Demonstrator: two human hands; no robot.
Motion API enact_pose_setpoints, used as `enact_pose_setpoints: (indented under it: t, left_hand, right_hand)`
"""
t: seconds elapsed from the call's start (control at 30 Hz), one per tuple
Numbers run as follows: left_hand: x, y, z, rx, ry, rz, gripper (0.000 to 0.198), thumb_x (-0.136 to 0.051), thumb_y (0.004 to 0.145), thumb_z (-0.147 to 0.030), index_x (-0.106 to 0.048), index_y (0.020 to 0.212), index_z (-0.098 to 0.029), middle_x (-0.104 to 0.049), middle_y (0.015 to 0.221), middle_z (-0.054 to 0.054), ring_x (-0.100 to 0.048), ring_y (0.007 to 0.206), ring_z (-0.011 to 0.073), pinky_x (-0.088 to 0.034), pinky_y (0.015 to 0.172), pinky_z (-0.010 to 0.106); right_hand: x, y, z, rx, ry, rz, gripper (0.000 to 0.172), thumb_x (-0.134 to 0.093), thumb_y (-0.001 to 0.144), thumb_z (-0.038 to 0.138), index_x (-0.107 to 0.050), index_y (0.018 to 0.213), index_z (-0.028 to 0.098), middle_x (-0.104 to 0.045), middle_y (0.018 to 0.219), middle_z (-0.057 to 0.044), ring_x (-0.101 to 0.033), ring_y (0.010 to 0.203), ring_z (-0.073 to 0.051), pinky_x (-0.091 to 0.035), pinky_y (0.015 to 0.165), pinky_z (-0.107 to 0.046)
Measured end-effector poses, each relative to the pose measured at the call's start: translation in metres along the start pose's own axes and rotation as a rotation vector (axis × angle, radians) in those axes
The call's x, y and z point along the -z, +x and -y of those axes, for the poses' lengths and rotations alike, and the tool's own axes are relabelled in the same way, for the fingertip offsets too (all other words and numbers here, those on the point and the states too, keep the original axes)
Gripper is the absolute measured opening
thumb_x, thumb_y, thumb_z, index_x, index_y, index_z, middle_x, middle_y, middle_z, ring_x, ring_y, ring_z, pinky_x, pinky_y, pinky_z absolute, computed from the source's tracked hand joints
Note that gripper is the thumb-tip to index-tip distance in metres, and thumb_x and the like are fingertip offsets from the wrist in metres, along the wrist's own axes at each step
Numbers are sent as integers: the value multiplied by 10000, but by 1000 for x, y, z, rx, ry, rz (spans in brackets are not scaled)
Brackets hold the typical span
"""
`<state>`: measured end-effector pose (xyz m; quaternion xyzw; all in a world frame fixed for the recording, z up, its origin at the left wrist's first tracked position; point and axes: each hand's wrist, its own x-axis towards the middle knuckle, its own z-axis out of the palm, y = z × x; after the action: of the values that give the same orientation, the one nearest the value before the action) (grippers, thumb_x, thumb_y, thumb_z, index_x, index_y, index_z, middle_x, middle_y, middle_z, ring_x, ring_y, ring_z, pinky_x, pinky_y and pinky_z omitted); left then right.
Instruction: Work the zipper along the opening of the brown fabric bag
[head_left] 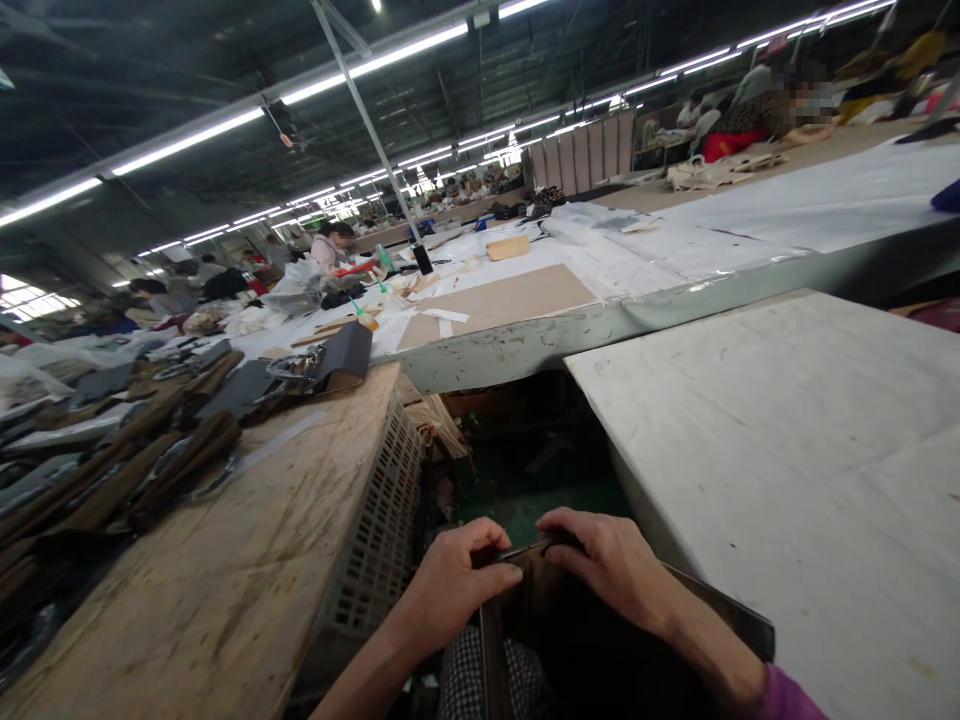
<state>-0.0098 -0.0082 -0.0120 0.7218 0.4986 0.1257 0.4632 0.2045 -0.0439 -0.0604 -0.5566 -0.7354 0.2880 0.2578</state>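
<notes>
Low in the middle, over my lap, a dark brown leather-like piece (570, 640) is held up by its top edge. My left hand (454, 580) pinches that edge near its left corner, thumb on the near side and fingers curled over the far side. A short way to the right, my right hand (611, 565) grips the same edge with bent fingers. Much of the piece lies in deep shadow, and its lower part is hidden by my right forearm and the frame's bottom. A stiff-looking edge of it shows beyond my right wrist.
On the left, a worn wooden board (247, 530) on a plastic crate (375, 520) bears brown strips (172, 460) and dark grey pieces (345, 355). A white-topped table (780, 450) stands at right. Ahead runs a long table (510, 350) with brown card (517, 295); people sit beyond.
</notes>
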Motion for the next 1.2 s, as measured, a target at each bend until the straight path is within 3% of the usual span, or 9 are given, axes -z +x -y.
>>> enact_pose_setpoints:
  t: [0.07,0.17,0.37,0.47,0.6,0.77,0.93,1.2]
  left_hand:
    - [2,2,-2,14,2,26,90,-622,730,-228,-598,777,-155,-570,693,-33,-502,673,136,-343,594,225]
    - [11,5,-7,38,-37,64,86,-626,705,-208,-600,755,-143,-580,667,-32,-492,634,124,-337,579,220]
    - [41,15,-27,36,-105,204,154,-677,693,-251,-622,793,-147,-605,643,-41,-496,577,102,-336,554,207]
    - [39,29,-23,76,-159,316,217,-707,652,-280,-632,806,-147,-630,652,-24,-529,570,112,-361,542,209]
    - [8,60,7,108,-179,361,251,-715,582,-275,-622,769,-135,-621,608,-13,-535,539,126,-390,524,226]
    - [-28,83,37,52,-145,327,213,-675,604,-231,-583,772,-137,-593,612,-34,-518,548,114,-372,525,215]
    - [-34,89,32,-66,-75,334,197,-643,679,-210,-610,862,-144,-640,736,-13,-559,663,122,-408,606,211]
    - [-35,98,15,-222,209,305,33,-663,678,-168,-679,707,-170,-636,764,-13,-568,730,142,-389,656,215]
  right_hand:
    - [0,-3,-1,-4,-40,7,244,-532,898,259,-636,1119,250,-712,1062,-22,-656,975,-213,-450,831,-293]
    - [6,-1,4,0,-111,53,168,-542,892,266,-681,986,269,-731,900,-4,-672,863,-216,-434,721,-278]
    - [53,8,28,82,-17,173,122,-614,831,279,-702,761,230,-648,644,29,-582,614,-144,-350,556,-230]
    - [63,9,27,9,38,270,105,-640,784,288,-704,739,217,-637,633,34,-575,607,-134,-340,516,-214]
    - [38,7,3,-129,-19,297,94,-646,750,259,-719,782,209,-691,698,11,-629,656,-166,-360,520,-220]
    - [-4,-12,-27,-246,-155,146,220,-570,830,243,-697,1000,183,-722,918,-105,-657,890,-291,-423,717,-334]
    - [-15,-27,-38,-281,-118,76,264,-534,878,325,-647,1106,257,-725,998,-38,-655,953,-245,-422,800,-318]
    - [-13,-22,-46,-319,-20,51,230,-582,839,338,-682,1040,284,-740,947,15,-672,910,-202,-427,758,-268]
